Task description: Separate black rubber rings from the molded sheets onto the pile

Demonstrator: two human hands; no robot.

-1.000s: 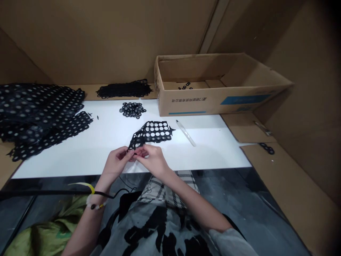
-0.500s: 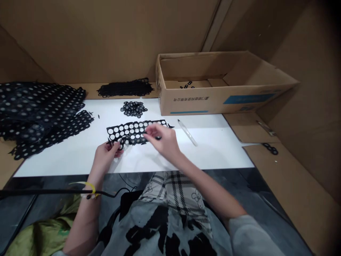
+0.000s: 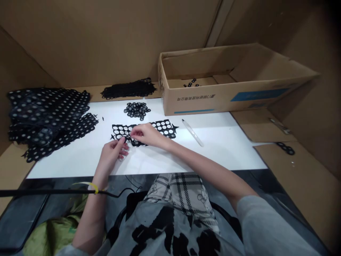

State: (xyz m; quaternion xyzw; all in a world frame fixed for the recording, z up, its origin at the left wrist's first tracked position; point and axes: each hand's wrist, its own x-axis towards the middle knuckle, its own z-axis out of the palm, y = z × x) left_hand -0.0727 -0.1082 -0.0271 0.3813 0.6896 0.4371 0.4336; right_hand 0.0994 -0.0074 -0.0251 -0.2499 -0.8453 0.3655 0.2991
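Note:
A black sheet punched with rows of round holes (image 3: 170,132) lies on the white tabletop (image 3: 157,160). At its near left edge my left hand (image 3: 113,153) pinches black material of the sheet between thumb and forefinger, its other fingers curled below. My right hand (image 3: 147,135) lies across the sheet's middle, hiding part of it. Its fingertips are pressed together close to the left thumb; what they hold is too small to make out. Just behind the sheet is a pile of small black ring-like discs with grey centres (image 3: 137,110).
An open cardboard box (image 3: 197,101) at the back right holds several small black discs. A pale pen-like tool (image 3: 193,133) lies right of the sheet. Dotted black sheets (image 3: 50,113) are heaped left; a black stack (image 3: 129,89) lies behind. Joined black rings (image 3: 285,148) rest on cardboard far right.
My right hand has moved left over the sheet, closer to my left hand. The loose black rings seen by my left fingers are now hardly visible. The whole view has shifted slightly.

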